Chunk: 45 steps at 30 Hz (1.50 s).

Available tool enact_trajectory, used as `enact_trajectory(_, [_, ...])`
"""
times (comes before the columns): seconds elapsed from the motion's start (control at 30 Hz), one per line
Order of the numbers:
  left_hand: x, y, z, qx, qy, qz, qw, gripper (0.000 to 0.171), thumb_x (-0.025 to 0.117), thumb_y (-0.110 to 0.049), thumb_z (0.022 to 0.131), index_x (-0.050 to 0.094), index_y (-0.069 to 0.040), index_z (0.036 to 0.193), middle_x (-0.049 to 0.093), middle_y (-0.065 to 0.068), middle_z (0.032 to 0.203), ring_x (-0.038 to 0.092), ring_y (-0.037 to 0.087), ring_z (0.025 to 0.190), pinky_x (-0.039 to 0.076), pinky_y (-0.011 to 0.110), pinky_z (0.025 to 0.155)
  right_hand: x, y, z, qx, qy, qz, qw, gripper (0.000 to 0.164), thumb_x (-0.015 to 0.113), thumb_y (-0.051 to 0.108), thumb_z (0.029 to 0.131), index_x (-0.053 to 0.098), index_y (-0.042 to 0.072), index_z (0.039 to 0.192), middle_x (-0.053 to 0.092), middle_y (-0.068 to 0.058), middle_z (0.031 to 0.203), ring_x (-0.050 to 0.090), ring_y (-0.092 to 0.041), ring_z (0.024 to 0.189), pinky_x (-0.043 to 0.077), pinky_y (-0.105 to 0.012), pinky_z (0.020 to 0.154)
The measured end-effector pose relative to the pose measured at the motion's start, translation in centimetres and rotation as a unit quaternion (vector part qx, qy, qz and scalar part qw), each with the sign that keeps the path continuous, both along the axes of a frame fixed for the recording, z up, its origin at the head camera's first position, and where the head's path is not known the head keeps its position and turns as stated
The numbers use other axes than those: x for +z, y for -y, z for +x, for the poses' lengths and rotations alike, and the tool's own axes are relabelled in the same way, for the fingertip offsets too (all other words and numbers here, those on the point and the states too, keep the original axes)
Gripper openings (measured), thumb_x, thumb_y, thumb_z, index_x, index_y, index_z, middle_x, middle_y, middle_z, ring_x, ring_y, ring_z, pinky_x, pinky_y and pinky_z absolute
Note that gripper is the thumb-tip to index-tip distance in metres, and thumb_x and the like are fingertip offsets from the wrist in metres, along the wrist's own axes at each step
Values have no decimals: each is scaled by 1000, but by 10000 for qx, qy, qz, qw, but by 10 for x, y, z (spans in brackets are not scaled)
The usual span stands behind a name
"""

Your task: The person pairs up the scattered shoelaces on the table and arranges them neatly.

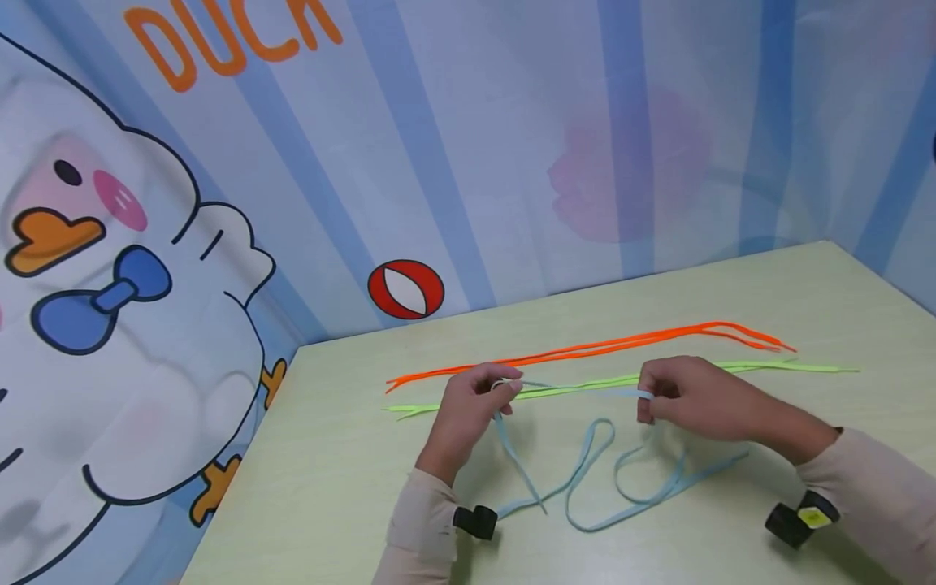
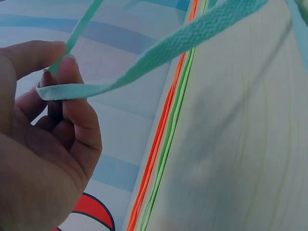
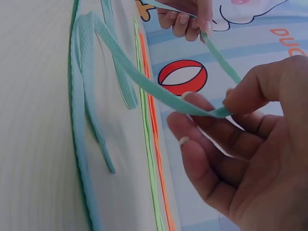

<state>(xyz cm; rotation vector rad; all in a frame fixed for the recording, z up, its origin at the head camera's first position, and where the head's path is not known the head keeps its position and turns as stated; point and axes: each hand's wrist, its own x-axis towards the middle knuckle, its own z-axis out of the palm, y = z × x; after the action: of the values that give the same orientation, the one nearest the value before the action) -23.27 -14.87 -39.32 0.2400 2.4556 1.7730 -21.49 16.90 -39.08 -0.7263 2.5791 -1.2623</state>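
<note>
A light blue shoelace [image 1: 585, 465] lies in loose curves on the table, with one stretch raised between both hands. My left hand [image 1: 474, 406] pinches it between thumb and fingers; in the left wrist view the flat lace [image 2: 144, 67] bends around a finger. From that hand a short end with its tip hangs toward the table. My right hand [image 1: 691, 398] pinches the lace farther along, between thumb and index finger, and the right wrist view shows the lace [image 3: 159, 94] running down from there to the table. Its other fingers are loosely bent.
Behind the hands, a pair of yellow-green laces [image 1: 775, 366] lies stretched across the table [image 1: 292, 487]. Farther back is a pair of orange laces [image 1: 621, 340]. A printed backdrop [image 1: 497, 162] with a duck stands along the table's back and left edges.
</note>
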Motion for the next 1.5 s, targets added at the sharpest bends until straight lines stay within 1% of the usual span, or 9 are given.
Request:
enact_trajectory(0.1, [1, 2, 0, 59, -27, -73, 10000, 18, 69, -32, 96, 74, -19, 107, 66, 9, 99, 64, 25, 83, 50, 37, 82, 2, -1, 0, 51, 124, -291, 9995, 12, 53, 1, 92, 61, 10, 90, 70, -1, 88, 63, -20, 87, 49, -31, 73])
enact_trajectory(0.3, [1, 8, -4, 167, 42, 1, 9999, 20, 68, -33, 96, 71, -14, 103, 64, 14, 91, 63, 24, 82, 51, 34, 80, 7, -6, 0, 227, 227, -998, 9945, 11, 52, 0, 96, 61, 4, 98, 69, -6, 87, 67, -28, 85, 55, -33, 75])
enact_trajectory(0.47, [3, 13, -5, 168, 57, 254, 9995, 26, 68, -35, 96, 68, -9, 98, 63, 12, 86, 64, 24, 79, 52, 36, 82, 11, -8, 1, 303, 119, -1307, 9909, 10, 55, 6, 100, 63, 2, 104, 71, -7, 85, 68, -25, 83, 56, -34, 76])
enact_trajectory(0.57, [3, 16, -5, 82, 65, 402, 9991, 27, 68, -34, 96, 66, -7, 96, 62, 15, 90, 64, 25, 79, 51, 40, 87, 14, -10, 2, 384, 62, -1468, 9884, 12, 55, 9, 102, 64, 2, 105, 70, -8, 84, 67, -25, 82, 56, -34, 76])
enact_trajectory(0.7, [5, 19, -5, -13, 87, 533, 9985, 29, 67, -36, 96, 64, -8, 94, 60, 18, 94, 64, 25, 81, 50, 42, 91, 17, -13, 3, 438, -47, -1597, 9862, 13, 56, 12, 103, 65, 3, 102, 69, -8, 83, 66, -26, 80, 55, -34, 75])
enact_trajectory(0.97, [10, 25, -2, 15, 75, 737, 9973, 29, 63, -34, 99, 61, -6, 90, 59, 10, 83, 61, 24, 79, 49, 39, 86, 22, -16, 5, 325, -165, -1481, 9883, 20, 55, 17, 104, 65, 9, 89, 65, -7, 75, 65, -26, 75, 52, -32, 77])
enact_trajectory(1.1, [11, 27, -3, -23, 88, 906, 9958, 29, 61, -32, 100, 58, -5, 88, 57, 11, 83, 59, 25, 79, 51, 38, 83, 25, -18, 6, 349, -95, -1469, 9885, 22, 56, 19, 104, 63, 8, 86, 62, -8, 71, 63, -27, 74, 50, -34, 75])
enact_trajectory(1.3, [13, 32, -2, -11, 10, 1170, 9931, 28, 61, -29, 100, 57, -4, 87, 56, 11, 83, 59, 25, 79, 51, 43, 85, 30, -22, 8, 502, -68, -1682, 9844, 22, 56, 15, 103, 61, 6, 84, 56, -10, 68, 62, -29, 70, 51, -35, 73])
enact_trajectory(1.5, [17, 37, -2, -4, -65, 1358, 9907, 32, 61, -30, 100, 55, -4, 83, 54, 11, 83, 58, 25, 79, 50, 40, 82, 33, -27, 7, 692, -70, -1850, 9803, 22, 53, 11, 104, 59, 3, 84, 53, -11, 68, 61, -29, 68, 52, -36, 71])
